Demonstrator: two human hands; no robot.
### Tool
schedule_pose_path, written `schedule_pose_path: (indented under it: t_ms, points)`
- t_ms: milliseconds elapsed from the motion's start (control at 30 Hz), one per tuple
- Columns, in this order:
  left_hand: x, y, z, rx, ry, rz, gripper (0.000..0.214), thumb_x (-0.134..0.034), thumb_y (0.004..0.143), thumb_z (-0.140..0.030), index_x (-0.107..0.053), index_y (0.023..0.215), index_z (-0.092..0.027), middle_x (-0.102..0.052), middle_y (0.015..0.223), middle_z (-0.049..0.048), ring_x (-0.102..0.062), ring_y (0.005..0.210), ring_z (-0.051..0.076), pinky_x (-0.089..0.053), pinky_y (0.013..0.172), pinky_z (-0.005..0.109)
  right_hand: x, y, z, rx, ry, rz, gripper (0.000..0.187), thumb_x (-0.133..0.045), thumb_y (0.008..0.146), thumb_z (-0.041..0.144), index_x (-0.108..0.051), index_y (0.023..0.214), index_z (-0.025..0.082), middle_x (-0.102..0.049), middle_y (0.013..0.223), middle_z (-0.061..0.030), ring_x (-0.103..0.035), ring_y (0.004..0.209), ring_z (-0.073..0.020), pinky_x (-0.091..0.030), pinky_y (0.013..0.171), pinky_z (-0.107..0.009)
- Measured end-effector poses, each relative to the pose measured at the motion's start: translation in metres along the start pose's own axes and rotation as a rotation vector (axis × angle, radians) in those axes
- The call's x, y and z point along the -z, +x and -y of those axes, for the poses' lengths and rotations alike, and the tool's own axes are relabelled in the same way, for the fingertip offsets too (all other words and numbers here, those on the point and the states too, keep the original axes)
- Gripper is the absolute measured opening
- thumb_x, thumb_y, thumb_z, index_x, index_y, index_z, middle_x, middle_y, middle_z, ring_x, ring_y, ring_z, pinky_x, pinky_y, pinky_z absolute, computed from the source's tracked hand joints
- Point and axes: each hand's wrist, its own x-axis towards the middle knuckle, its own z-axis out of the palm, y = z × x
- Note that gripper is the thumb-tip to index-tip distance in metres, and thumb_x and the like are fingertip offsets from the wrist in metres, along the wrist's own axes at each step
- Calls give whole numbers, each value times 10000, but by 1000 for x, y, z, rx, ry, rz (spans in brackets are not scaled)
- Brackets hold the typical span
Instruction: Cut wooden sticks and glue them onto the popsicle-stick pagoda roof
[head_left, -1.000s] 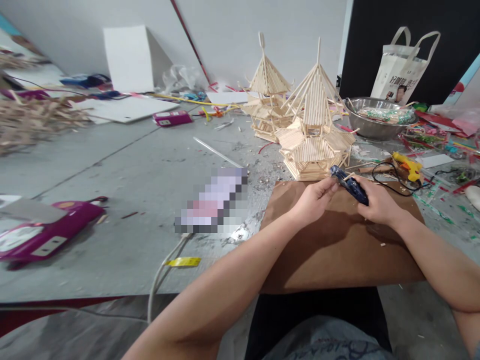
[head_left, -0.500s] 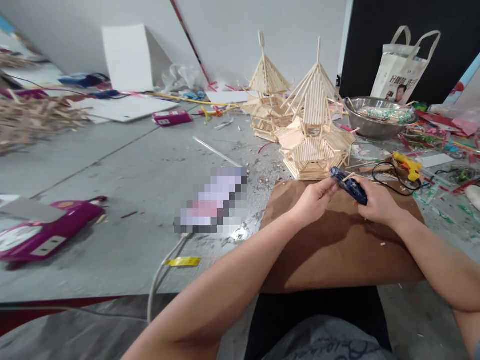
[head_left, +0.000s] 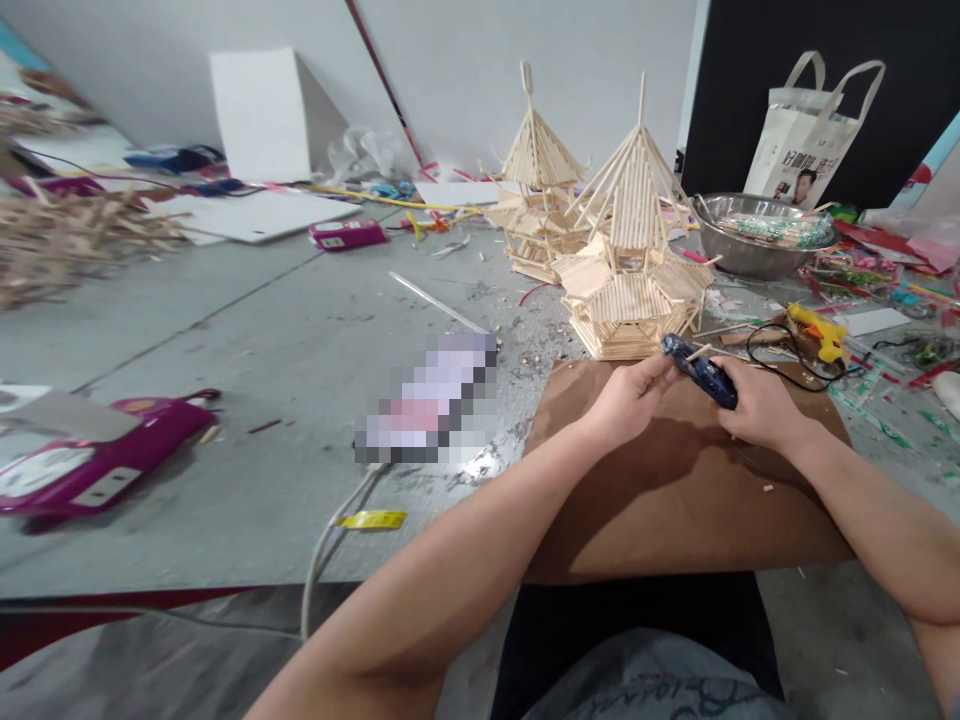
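Right fingers (head_left: 730,368) curled around blue tool (head_left: 709,378)

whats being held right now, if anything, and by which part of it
A dark blue tool, held by its nearer end in the right grip. The left grip is at its far end; what it holds there cannot be told.

Over a brown board (head_left: 675,520) at the desk's (head_left: 300,310) near edge, the right hand (head_left: 761,405) has a dark blue tool (head_left: 705,376) in its grip. The left hand (head_left: 628,402) has its fingertips by the tool's far end. Two stick pavilions (head_left: 631,295) stand beyond the board's far edge; a yellow glue gun (head_left: 821,333) lies off its far right corner.
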Motion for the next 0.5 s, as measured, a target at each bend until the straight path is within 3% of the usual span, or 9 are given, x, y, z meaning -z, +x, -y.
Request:
schedule_pose_path:
  t_ms: [267,500]
  points:
    - [-3,-7,3,-46,228,-195,175,-484,812,-290,-571,856,-145,-661,736,28,-590,624,101,-441,577,182,0,-1,6,-27,-15,-6,410,-475,647,252,-516,1039,138,-662,870,-107,-624,800,-267,-440,686,-341]
    - [-4,-8,5,-143,337,-279,176,-451,829,-245,-593,826,-142,-667,706,38,-597,606,102,-427,560,177,2,0,12,-82,8,53,438,-471,631,210,-502,1065,162,-654,913,-92,-612,825,-252,-434,705,-337]
